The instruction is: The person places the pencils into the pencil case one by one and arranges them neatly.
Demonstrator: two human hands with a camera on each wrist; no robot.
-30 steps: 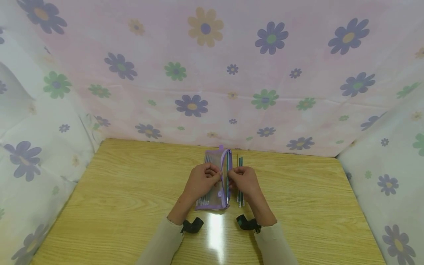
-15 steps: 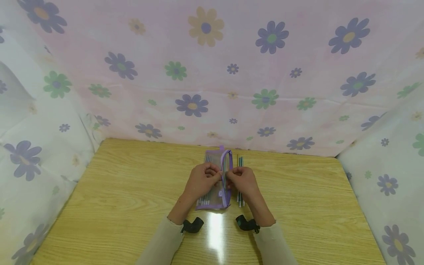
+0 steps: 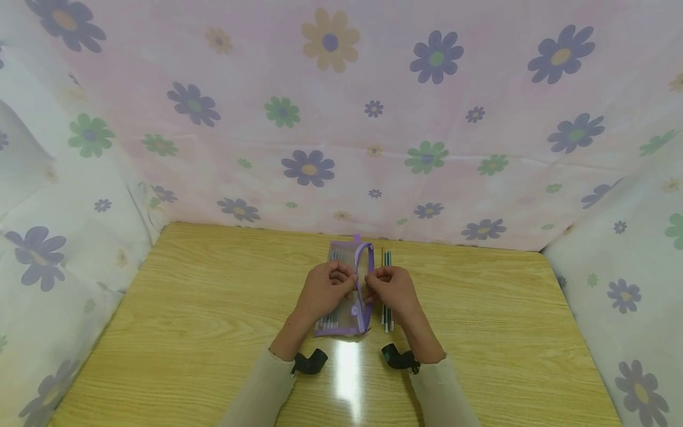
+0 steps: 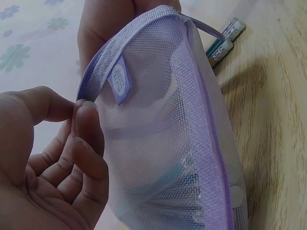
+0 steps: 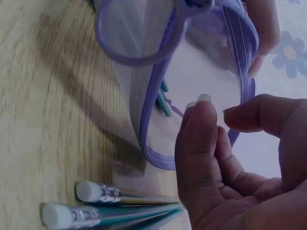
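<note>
A purple mesh pencil case lies on the table with its zippered mouth spread apart. My left hand pinches one zipper edge between thumb and index finger. Over the mouth, my right hand has its thumb and fingertips apart, with nothing between them in the right wrist view. Through the mesh, several pencils show along the case's left side. Teal pencil ends appear inside the mouth. A purple ring hangs at the zipper's near end.
Right of the case, partly under my right hand, teal pencils and a gold-coloured pencil with white erasers lie on the wooden table. Flower-printed cloth stands behind and at both sides. A black device sits at each wrist.
A teal pencil held by my right hand at the case mouth has gone down inside, and the right fingers have let go. My left hand keeps its pinch on the zipper edge.
</note>
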